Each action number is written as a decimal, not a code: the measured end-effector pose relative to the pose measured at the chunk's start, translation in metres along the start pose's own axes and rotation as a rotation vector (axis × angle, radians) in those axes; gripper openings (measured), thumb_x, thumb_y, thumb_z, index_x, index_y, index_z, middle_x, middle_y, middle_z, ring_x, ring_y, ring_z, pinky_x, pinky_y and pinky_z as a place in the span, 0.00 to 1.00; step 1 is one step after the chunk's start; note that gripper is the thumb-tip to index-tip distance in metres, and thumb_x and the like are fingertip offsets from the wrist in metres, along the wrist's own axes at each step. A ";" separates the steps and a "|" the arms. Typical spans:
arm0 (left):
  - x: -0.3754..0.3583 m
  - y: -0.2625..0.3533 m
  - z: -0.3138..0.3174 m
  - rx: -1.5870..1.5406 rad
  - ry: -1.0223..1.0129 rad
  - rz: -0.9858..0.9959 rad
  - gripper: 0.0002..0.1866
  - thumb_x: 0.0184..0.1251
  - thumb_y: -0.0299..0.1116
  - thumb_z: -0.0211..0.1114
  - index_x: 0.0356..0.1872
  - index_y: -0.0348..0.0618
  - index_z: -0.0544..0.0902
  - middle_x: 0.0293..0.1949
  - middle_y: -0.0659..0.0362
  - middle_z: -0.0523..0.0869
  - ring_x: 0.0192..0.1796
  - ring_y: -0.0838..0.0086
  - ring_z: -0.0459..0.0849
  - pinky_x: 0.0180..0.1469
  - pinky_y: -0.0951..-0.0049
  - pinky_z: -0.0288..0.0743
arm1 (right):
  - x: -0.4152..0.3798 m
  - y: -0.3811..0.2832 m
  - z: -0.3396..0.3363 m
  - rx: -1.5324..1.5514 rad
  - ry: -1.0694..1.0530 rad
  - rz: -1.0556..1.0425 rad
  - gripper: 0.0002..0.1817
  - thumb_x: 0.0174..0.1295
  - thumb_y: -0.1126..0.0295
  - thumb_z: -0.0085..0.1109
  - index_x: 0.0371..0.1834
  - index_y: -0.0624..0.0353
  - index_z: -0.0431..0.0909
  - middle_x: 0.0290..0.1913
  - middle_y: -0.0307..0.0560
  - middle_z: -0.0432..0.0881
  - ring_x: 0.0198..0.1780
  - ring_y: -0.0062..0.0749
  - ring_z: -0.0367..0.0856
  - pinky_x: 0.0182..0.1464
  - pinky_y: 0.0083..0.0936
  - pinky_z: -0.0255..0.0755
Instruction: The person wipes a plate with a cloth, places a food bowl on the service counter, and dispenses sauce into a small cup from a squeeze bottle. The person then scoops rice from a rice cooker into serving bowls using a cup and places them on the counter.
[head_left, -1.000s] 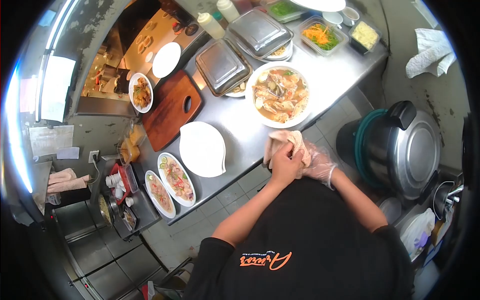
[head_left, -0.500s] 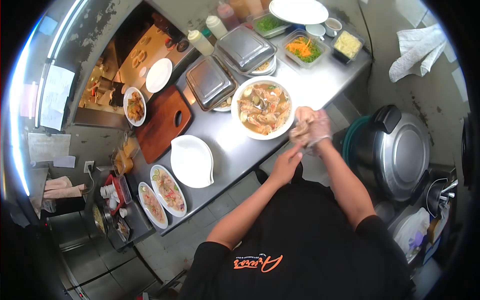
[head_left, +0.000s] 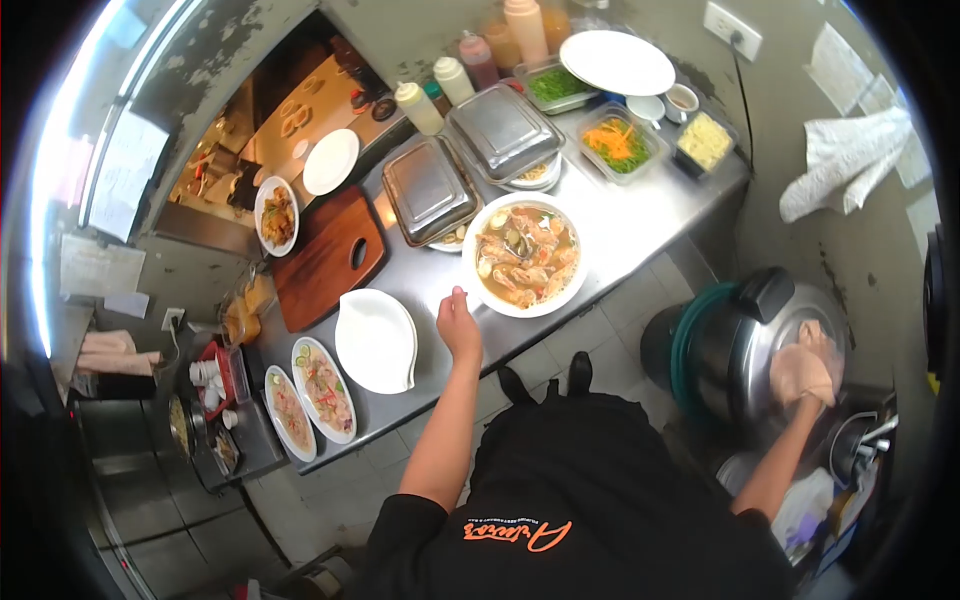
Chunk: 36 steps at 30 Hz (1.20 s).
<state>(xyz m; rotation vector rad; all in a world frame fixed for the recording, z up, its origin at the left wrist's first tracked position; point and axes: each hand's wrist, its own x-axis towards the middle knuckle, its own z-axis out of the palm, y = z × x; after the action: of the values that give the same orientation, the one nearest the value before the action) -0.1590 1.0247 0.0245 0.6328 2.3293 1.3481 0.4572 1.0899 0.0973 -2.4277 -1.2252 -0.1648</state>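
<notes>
1. Head view, far left: two oval plates of salad (head_left: 310, 398) sit side by side at the near edge of the steel surface (head_left: 640, 215), with a stack of empty white plates (head_left: 376, 340) just beside them.
2. Behind those lies a wooden cutting board (head_left: 328, 256), and further back a small plate of fried food (head_left: 276, 215).
3. The left hand (head_left: 459, 325) rests at the surface's near edge, fingers loosely curled and grasping nothing, just beside the large white bowl of seafood soup (head_left: 525, 256).
4. Two lidded steel pans (head_left: 468, 162) stand behind the bowl; squeeze bottles (head_left: 470, 62) and tubs of garnish (head_left: 620, 143) line the back.
5. Well apart on the right, the right hand (head_left: 805, 375) is clenched on a beige cloth (head_left: 800, 370), pressing it onto the steel lid of a large cooker (head_left: 760, 345) that stands on the floor.
6. A white towel (head_left: 848, 160) hangs on the wall at far right.
</notes>
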 end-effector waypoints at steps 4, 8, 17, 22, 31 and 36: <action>0.029 -0.016 0.028 -0.124 -0.028 0.071 0.20 0.78 0.40 0.50 0.52 0.33 0.81 0.46 0.52 0.86 0.48 0.69 0.82 0.54 0.69 0.73 | -0.044 -0.146 -0.013 0.468 0.072 -0.373 0.23 0.58 0.58 0.66 0.54 0.58 0.80 0.51 0.53 0.83 0.52 0.46 0.81 0.59 0.34 0.73; 0.035 -0.014 0.042 -0.079 -0.090 0.099 0.19 0.78 0.37 0.47 0.55 0.34 0.80 0.47 0.50 0.86 0.49 0.66 0.83 0.55 0.67 0.73 | -0.088 -0.258 0.083 0.496 -0.476 -0.784 0.19 0.66 0.60 0.57 0.57 0.56 0.79 0.49 0.57 0.83 0.50 0.46 0.82 0.55 0.37 0.75; 0.035 -0.019 0.043 -0.211 -0.104 0.154 0.18 0.78 0.35 0.47 0.56 0.34 0.79 0.47 0.49 0.86 0.49 0.64 0.84 0.54 0.67 0.74 | -0.197 -0.363 0.198 0.972 -1.055 -0.266 0.20 0.74 0.56 0.48 0.51 0.63 0.80 0.40 0.42 0.82 0.42 0.23 0.77 0.48 0.23 0.73; 0.036 -0.013 0.035 -0.292 -0.145 0.124 0.19 0.78 0.35 0.47 0.57 0.33 0.78 0.47 0.49 0.86 0.49 0.65 0.84 0.54 0.67 0.74 | -0.212 -0.355 0.203 1.132 -0.884 -0.213 0.19 0.73 0.59 0.48 0.48 0.66 0.80 0.40 0.42 0.83 0.42 0.23 0.75 0.49 0.25 0.71; 0.054 0.044 -0.031 -0.383 -0.253 0.040 0.20 0.80 0.37 0.47 0.57 0.31 0.78 0.46 0.53 0.86 0.47 0.74 0.82 0.53 0.71 0.74 | -0.211 -0.405 0.076 0.863 -0.616 -0.389 0.24 0.76 0.55 0.46 0.49 0.67 0.81 0.43 0.50 0.85 0.45 0.31 0.79 0.53 0.30 0.71; 0.109 0.070 -0.081 -0.424 -0.195 0.091 0.20 0.80 0.37 0.46 0.57 0.31 0.78 0.47 0.53 0.86 0.48 0.74 0.82 0.55 0.72 0.73 | -0.237 -0.473 0.056 0.928 -0.519 -0.612 0.23 0.75 0.55 0.47 0.47 0.68 0.82 0.41 0.48 0.85 0.42 0.29 0.78 0.47 0.30 0.73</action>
<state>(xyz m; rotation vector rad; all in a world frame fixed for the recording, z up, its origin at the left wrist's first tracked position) -0.2780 1.0582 0.1137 0.7024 1.8041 1.6718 -0.0657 1.1860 0.1249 -1.2771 -1.7170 0.7404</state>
